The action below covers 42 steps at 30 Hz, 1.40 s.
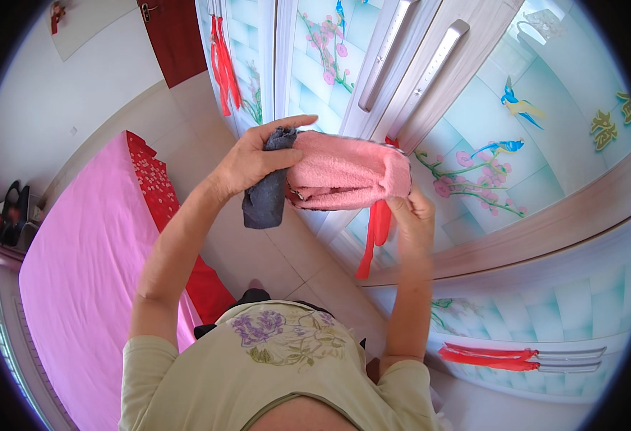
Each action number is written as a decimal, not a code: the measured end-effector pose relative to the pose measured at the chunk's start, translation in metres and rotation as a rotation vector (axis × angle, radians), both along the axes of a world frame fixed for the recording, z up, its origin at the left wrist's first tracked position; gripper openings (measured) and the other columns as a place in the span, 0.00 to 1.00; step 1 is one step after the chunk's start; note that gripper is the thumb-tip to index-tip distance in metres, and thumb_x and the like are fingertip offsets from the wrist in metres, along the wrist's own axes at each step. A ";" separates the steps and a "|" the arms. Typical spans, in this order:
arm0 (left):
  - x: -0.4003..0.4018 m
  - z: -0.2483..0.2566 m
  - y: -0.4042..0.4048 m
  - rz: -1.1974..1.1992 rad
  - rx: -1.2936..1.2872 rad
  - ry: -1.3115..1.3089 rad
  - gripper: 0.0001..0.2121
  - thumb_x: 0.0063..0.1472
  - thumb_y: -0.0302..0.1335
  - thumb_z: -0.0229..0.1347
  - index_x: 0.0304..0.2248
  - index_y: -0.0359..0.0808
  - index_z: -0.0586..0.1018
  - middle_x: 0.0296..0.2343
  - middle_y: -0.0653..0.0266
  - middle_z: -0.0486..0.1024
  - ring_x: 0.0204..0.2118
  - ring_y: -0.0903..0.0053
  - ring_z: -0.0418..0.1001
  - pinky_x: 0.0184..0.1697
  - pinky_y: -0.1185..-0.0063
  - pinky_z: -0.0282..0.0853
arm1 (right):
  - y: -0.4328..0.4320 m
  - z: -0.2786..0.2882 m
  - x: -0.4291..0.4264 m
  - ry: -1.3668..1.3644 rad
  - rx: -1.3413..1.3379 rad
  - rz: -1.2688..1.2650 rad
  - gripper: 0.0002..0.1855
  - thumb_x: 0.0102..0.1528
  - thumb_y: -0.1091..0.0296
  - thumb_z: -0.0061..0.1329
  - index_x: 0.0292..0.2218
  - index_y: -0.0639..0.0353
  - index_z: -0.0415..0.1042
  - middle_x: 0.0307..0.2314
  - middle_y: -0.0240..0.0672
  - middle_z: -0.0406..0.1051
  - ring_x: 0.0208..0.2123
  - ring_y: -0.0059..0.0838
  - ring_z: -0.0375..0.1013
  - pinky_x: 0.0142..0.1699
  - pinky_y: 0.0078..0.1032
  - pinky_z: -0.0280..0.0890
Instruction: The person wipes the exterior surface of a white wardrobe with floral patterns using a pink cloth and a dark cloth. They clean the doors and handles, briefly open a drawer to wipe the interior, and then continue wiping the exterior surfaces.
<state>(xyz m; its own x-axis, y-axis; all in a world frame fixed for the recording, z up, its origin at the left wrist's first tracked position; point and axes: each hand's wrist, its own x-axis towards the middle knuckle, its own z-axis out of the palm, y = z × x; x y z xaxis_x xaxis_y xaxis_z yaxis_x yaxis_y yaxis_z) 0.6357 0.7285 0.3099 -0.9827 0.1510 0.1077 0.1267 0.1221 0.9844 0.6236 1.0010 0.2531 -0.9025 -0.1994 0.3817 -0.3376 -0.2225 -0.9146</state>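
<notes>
My left hand (pixel 251 156) grips a rolled dark grey cloth (pixel 264 199), with the thumb across its front and the index finger stretched out over the top. Beside that roll is a folded pink fleecy cloth (pixel 342 161) with a dark patterned edge. Its near left end touches the grey roll. At the lower right corner my right hand (pixel 412 215) pinches the pink cloth between thumb and fingers. Both cloths are held up in the air before the wardrobe doors. Whether the two are joined I cannot tell.
Ahead and right stands a wardrobe with painted glass panels (pixel 477 178), long metal handles (pixel 434 64) and red ribbons (pixel 366 258). To the left is a bed with a pink sheet (pixel 89 258). A dark red door (pixel 178 43) is at the back; tiled floor (pixel 272 253) lies between.
</notes>
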 end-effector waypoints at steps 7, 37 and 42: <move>-0.015 0.015 0.000 0.071 -0.326 0.200 0.09 0.53 0.27 0.55 0.34 0.32 0.76 0.22 0.68 0.72 0.25 0.87 0.68 0.30 0.83 0.68 | 0.025 0.042 -0.015 0.382 0.479 -0.253 0.09 0.57 0.72 0.46 0.37 0.67 0.73 0.36 0.32 0.71 0.38 0.18 0.67 0.44 0.18 0.61; -0.001 0.097 -0.025 0.019 0.033 0.326 0.11 0.53 0.20 0.59 0.37 0.36 0.76 0.26 0.70 0.70 0.28 0.84 0.72 0.32 0.84 0.70 | 0.079 0.153 0.005 0.560 0.732 -0.007 0.09 0.47 0.80 0.53 0.34 0.66 0.73 0.22 0.26 0.68 0.22 0.17 0.60 0.30 0.15 0.57; 0.019 0.101 -0.033 -0.182 0.296 0.760 0.07 0.51 0.19 0.57 0.29 0.35 0.71 0.27 0.61 0.72 0.28 0.74 0.73 0.32 0.78 0.70 | 0.085 0.168 0.031 0.848 0.537 0.179 0.16 0.34 0.79 0.56 0.30 0.64 0.73 0.19 0.31 0.70 0.17 0.27 0.64 0.25 0.15 0.57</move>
